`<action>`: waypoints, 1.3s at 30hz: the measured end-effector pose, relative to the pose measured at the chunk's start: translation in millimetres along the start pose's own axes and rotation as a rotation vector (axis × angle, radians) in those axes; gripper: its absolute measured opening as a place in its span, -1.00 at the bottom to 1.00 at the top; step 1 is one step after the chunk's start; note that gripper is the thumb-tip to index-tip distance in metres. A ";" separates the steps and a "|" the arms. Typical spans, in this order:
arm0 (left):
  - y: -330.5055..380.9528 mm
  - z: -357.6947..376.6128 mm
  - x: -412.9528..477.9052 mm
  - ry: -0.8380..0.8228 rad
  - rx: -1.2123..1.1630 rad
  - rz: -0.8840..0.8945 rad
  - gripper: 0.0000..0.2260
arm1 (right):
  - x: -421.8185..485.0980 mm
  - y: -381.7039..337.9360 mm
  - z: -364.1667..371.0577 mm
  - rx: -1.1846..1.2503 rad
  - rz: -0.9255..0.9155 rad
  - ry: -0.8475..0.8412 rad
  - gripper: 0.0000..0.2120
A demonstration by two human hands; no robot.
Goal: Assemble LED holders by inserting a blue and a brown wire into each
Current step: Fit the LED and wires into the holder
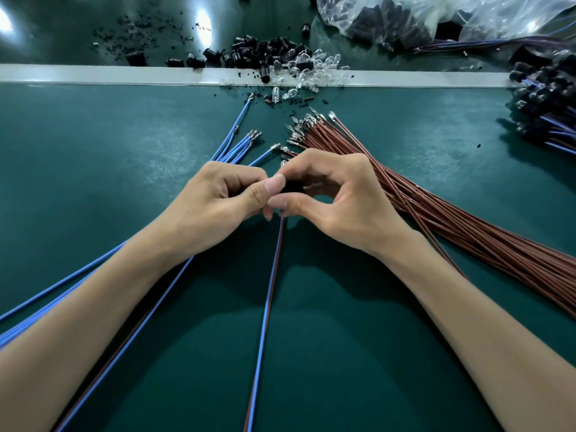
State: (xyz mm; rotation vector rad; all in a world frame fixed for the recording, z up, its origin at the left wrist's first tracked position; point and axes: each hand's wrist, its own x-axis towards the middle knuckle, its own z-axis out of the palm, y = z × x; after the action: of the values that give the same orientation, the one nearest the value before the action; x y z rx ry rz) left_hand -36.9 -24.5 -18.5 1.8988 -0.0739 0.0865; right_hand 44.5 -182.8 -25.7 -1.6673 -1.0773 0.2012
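Dead centre, the small black plastic LED holder is up off the mat and trapped between the two sets of fingertips. The right hand has it pinched narrow, forefinger curled over the top and thumb underneath. The left hand closes in from the other side with its thumb pressed flat on the holder's near face and the other fingers curled tight. Whether those hidden fingers grip the holder or the wire ends, I can't tell.

Out of the pinch a long blue insulated wire and a long brown insulated wire run side by side, touching, straight back toward the person. That's the line that matters: the wires' long axis points from the body up into the holder's near end, so any seating push goes away from the person along that line. Both hands are on the part, with neither clearly nearer. My read is that both wires are in and this is the final press, though the holder's openings are hidden.

Further out, loose blue wires with metal terminals fan out just beyond the left knuckles. A thick bundle of brown wires lies beside and under the right hand. Farther back there's a heap of black holders and clear LEDs on the white strip. Finished wired holders are stacked at the far right on the green mat.
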 end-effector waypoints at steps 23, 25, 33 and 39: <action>-3.5 -3.1 1.6 -0.062 -0.129 0.091 -0.70 | 3.2 -8.7 11.9 0.546 0.063 0.023 -0.79; -4.4 -2.6 2.5 -0.060 -0.130 0.098 -0.69 | 3.5 -8.4 12.1 0.545 0.068 0.028 -0.78; -7.6 -4.0 3.0 -0.023 -0.191 0.079 -0.74 | 3.9 -9.1 10.5 0.483 0.126 0.032 -0.83; -7.5 -4.6 2.7 -0.052 -0.209 0.107 -0.72 | 4.8 -11.2 11.7 0.551 0.122 0.021 -0.85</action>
State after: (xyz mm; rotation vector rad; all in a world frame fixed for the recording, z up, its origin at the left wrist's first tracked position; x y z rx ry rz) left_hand -33.6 -17.7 -23.9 1.6878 -0.2124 0.0978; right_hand 33.9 -171.3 -19.2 -1.2311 -0.8089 0.5098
